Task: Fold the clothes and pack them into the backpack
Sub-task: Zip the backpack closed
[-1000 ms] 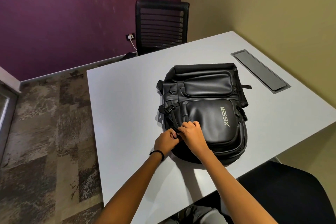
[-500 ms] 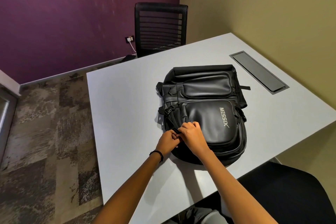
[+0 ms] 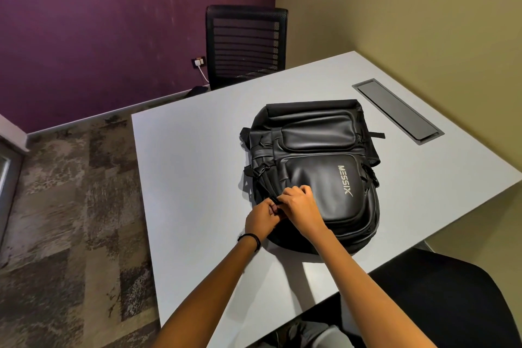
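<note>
Grey counter (image 3: 183,178) fills the middle of the frame. Its left edge drops to patterned carpet (image 3: 70,192), and broad surface stretches left of and beyond the backpack (image 3: 324,175). That backpack lies flat at centre, front up, well apart from the recessed panel (image 3: 398,110) at upper right. My left hand (image 3: 261,219) pinches a small dark tab (image 3: 275,200) on the bag's lower left side. My right hand (image 3: 300,203) touches the left and curls tight onto the bag's edge there, fingertips hidden under the knuckles. A black chair (image 3: 245,45) stands past the far edge; a dark seat (image 3: 437,305) is cut off at lower right.
</note>
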